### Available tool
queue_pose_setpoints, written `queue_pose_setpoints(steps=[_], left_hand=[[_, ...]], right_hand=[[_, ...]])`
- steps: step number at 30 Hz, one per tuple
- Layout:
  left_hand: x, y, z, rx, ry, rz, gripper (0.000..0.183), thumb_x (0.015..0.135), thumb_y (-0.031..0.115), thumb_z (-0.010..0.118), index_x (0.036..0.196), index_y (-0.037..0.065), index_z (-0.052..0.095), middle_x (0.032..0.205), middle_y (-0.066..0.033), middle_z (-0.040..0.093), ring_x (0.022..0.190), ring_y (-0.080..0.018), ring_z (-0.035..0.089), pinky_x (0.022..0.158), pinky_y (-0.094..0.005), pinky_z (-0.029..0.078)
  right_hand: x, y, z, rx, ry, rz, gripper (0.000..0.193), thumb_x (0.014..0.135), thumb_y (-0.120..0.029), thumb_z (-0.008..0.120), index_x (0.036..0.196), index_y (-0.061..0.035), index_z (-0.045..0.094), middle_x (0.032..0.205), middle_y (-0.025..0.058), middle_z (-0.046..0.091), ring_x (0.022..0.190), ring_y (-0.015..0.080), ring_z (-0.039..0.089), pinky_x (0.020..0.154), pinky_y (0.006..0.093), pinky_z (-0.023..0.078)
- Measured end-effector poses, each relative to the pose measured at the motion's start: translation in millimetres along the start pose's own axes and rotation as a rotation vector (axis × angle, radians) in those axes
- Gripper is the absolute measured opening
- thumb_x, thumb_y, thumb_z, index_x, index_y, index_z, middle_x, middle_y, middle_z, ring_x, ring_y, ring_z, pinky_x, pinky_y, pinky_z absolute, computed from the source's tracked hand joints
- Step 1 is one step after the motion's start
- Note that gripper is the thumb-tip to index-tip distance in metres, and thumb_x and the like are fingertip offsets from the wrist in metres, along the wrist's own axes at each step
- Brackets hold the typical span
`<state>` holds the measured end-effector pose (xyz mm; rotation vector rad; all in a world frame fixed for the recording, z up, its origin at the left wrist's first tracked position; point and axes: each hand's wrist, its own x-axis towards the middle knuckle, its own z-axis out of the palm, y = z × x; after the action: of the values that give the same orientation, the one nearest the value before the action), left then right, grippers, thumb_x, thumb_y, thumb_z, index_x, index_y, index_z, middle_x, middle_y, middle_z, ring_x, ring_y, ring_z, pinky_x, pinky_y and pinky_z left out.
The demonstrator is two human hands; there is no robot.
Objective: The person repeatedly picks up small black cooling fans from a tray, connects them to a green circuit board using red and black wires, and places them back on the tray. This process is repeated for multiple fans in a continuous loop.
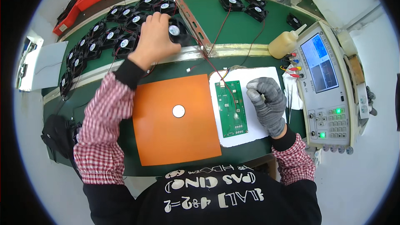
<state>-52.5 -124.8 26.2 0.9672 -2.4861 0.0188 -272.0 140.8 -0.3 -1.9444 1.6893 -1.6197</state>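
Bare, my left hand (155,41) reaches to the back and closes round the edge of a black cooling fan (176,31) with a pale round label. The fan's right part is blurred. My right hand (267,103), in a grey knit glove, is curled beside a green circuit board (231,110); anything between its fingertips is hidden. That board lies on a white pad (255,136). A white connector with thin coloured wires (222,83) sits at the board's top end, and a red wire crosses it.
Several black fans (110,35) crowd the back left, others (232,3) the back right, split by a metal rail (189,16). An orange mat (177,141) bears a white disc (178,111). To the right stand a bottle (283,43), tweezers (290,104) and a test instrument (329,100).
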Motion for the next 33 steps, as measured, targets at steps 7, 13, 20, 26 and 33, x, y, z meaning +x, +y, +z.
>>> queue_pose_setpoints(steps=[7,13,20,26,33], left_hand=[[-82.1,112.1,-69.6,-0.585,0.168,0.238,0.082,0.054,0.019,0.087,0.123,-0.002,0.046,0.112,-0.0184,0.048,0.106,-0.0321,0.050,0.090,-0.0391,0.044],[-102.9,113.4,-74.2,-0.558,0.193,0.207,0.086,0.053,0.021,0.089,0.124,-0.002,0.045,0.113,-0.0175,0.048,0.105,-0.0319,0.051,0.089,-0.0392,0.045],[-100.0,82.6,-77.9,-0.499,0.296,0.091,0.080,0.060,0.026,0.085,0.124,-0.002,0.046,0.110,-0.0172,0.051,0.097,-0.0300,0.057,0.085,-0.0387,0.048],[-91.8,-21.1,-119.8,-0.869,0.485,-0.523,0.059,0.092,0.032,0.061,0.139,0.001,0.044,0.119,-0.0044,0.056,0.100,-0.0125,0.056,0.084,-0.0268,0.045],[-144.9,46.6,-83.0,-0.453,-0.235,-0.360,0.055,0.089,0.047,0.066,0.110,-0.003,0.055,0.097,-0.0131,0.055,0.089,-0.0303,0.057,0.078,-0.0385,0.046]], right_hand=[[4.0,-47.8,-0.5,0.283,-0.282,0.126,0.094,0.076,-0.027,0.085,0.151,-0.0059,0.032,0.137,0.0137,0.050,0.107,0.0185,0.060,0.081,0.0300,0.055],[-9.9,-61.4,10.3,0.458,-0.394,0.393,0.088,0.084,-0.028,0.079,0.152,-0.0034,0.029,0.110,0.0071,0.063,0.091,0.0112,0.061,0.078,0.0276,0.052],[-9.8,-71.5,-2.8,0.582,-0.822,0.549,0.031,0.092,-0.019,0.068,0.116,0.0004,0.063,0.086,0.0063,0.065,0.085,0.0156,0.063,0.079,0.0316,0.051],[-7.1,-56.1,-27.7,0.598,-1.048,0.181,0.012,0.086,-0.017,0.072,0.092,-0.0058,0.073,0.091,0.0076,0.067,0.092,0.0219,0.064,0.083,0.0328,0.050],[6.9,-6.2,-8.4,0.234,-0.370,0.385,0.013,0.082,-0.007,0.073,0.094,-0.0023,0.072,0.086,0.0086,0.067,0.081,0.0192,0.065,0.075,0.0320,0.052]])
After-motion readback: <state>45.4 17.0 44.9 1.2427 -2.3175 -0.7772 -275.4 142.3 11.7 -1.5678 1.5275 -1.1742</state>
